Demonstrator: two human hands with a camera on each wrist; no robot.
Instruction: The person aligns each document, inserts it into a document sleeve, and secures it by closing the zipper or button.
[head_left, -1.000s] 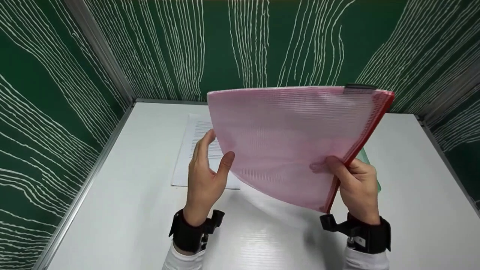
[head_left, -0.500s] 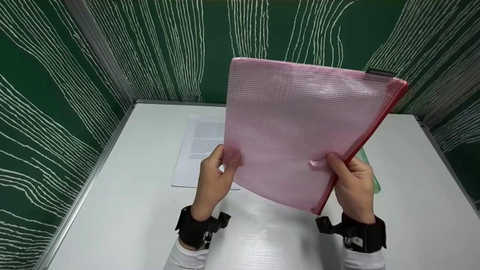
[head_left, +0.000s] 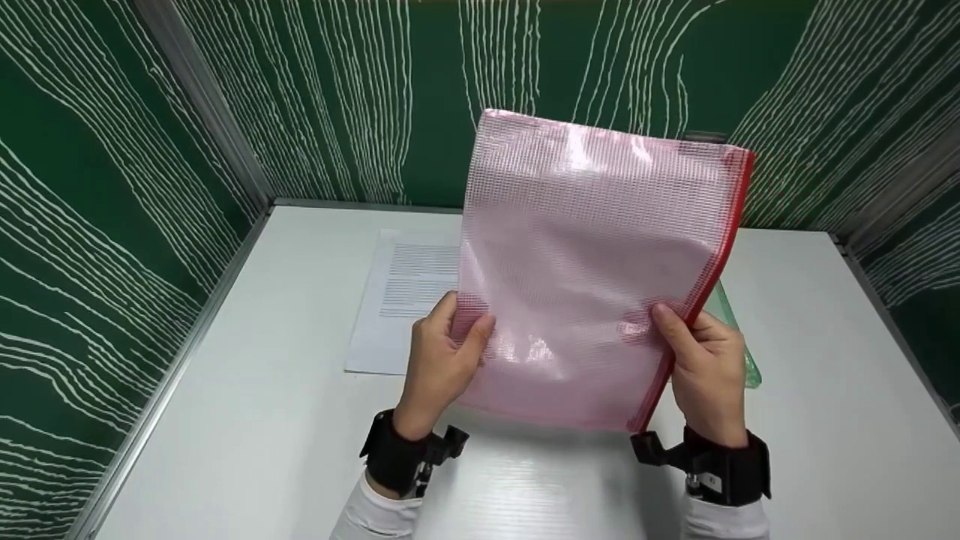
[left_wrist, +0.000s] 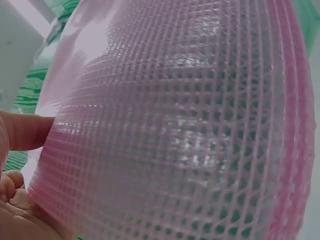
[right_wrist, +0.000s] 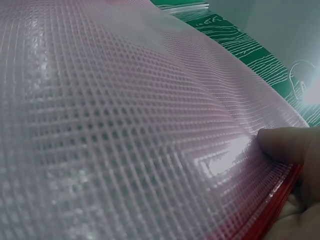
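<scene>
A pink translucent mesh zipper pouch [head_left: 577, 247] is held up, tilted, above the white table. Its red zipper edge [head_left: 731, 217] runs down the right side, and a dark tab [head_left: 705, 138] sticks out at the top right. My left hand [head_left: 442, 360] grips the left edge, thumb in front and fingers behind. My right hand [head_left: 705, 367] pinches the red edge, with the thumb [right_wrist: 285, 142] pressing a dent into the mesh. In the left wrist view the pouch's grid [left_wrist: 175, 125] fills most of the picture, its edge between thumb and fingers.
A printed paper sheet [head_left: 375, 330] lies on the white table [head_left: 247, 420] behind the left hand, partly covered by the pouch. A green item [head_left: 752, 371] shows behind the right hand, mostly hidden. Green walls with white wavy lines [head_left: 337, 97] enclose the table's back and sides.
My left hand has moved right and closed on the pouch's left edge, which it was beside earlier. The pouch has swung more upright, its upper right corner shifting left lately. The right hand keeps its hold.
</scene>
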